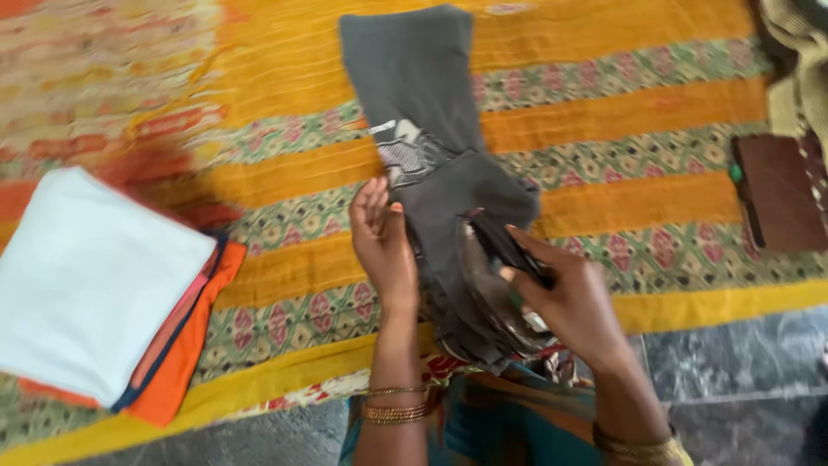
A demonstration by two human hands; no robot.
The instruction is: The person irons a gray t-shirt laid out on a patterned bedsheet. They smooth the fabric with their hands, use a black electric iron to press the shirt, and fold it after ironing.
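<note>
Folded cloths (95,285), white uppermost, stacked near the patterned spread's (655,112) left edge. Centre: left hand (384,246), fingers nearly straight, steadies the grey garment (431,138) lying up the spread; right hand (573,298), fingers closed, pinches its near, bunched end, lifting it.

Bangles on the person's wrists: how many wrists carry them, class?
2. The left wrist carries several gold bangles; the right wrist carries gold ones too, at the lower picture edge. Some may be cut off there.
</note>
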